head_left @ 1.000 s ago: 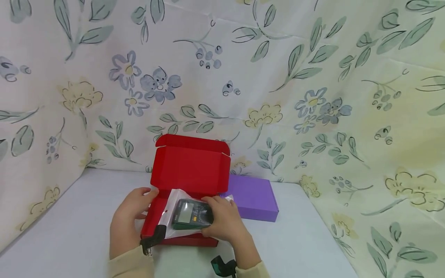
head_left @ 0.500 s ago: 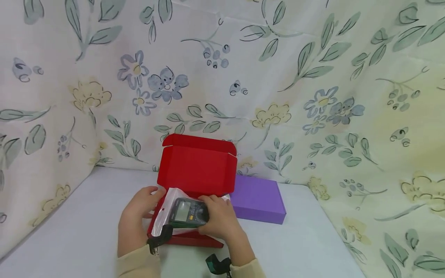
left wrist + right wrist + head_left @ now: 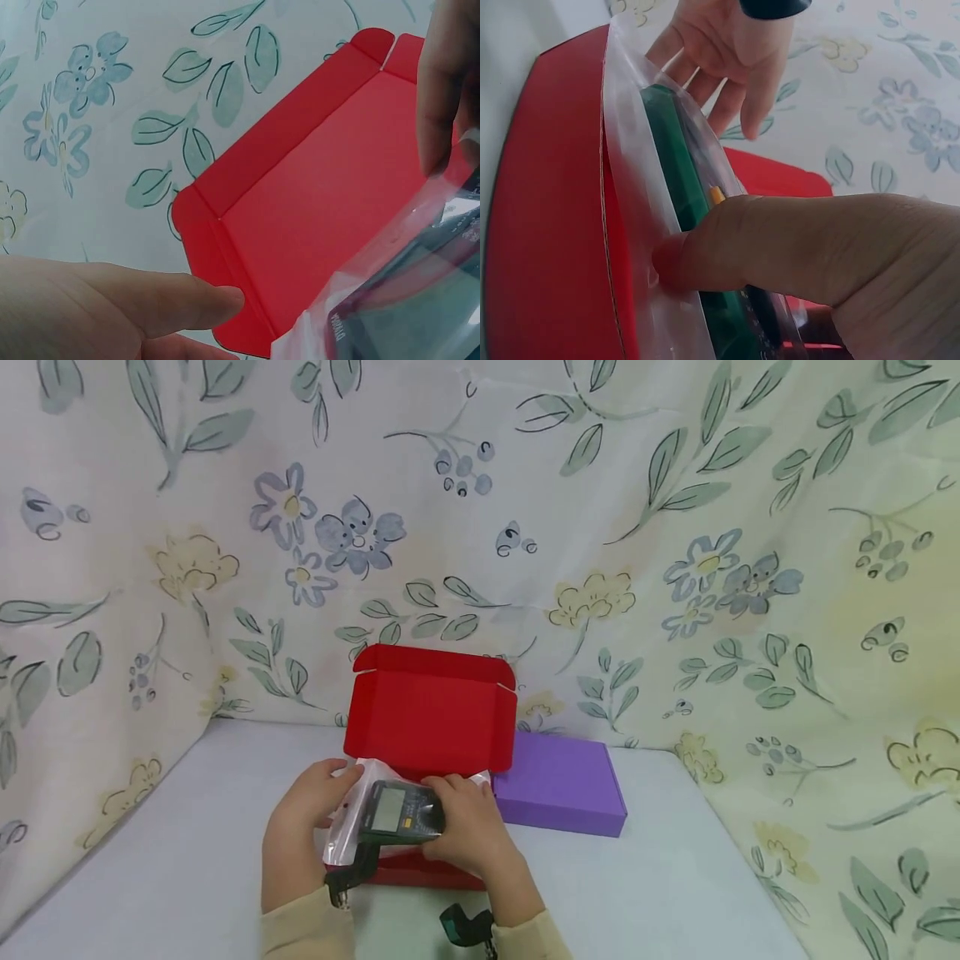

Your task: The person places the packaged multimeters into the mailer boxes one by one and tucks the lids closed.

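Note:
A dark multimeter point(image 3: 402, 811) with a green edge lies inside a clear plastic bag point(image 3: 354, 827), over the open red box point(image 3: 430, 876). My right hand point(image 3: 468, 822) grips the multimeter's right end through the bag. In the right wrist view, the right thumb point(image 3: 735, 244) presses on the bag along the green edge. My left hand point(image 3: 311, 797) is at the box's left side, its fingertips right at the bag's upper left corner. Seen in the right wrist view, the left hand's fingers point(image 3: 727, 105) are fairly straight. The bag and multimeter hide most of the box's inside.
The red lid point(image 3: 431, 714) stands raised behind the box. A closed purple box point(image 3: 562, 785) sits just to the right, partly behind the lid. All stand on a white table point(image 3: 675, 877), with a flower-patterned cloth point(image 3: 450, 485) hanging behind.
The right hand has shifted the bagged multimeter leftward over the red box. The left hand's fingertips have gone from the box's left wall to the bag's corner. The head view has turned slightly right.

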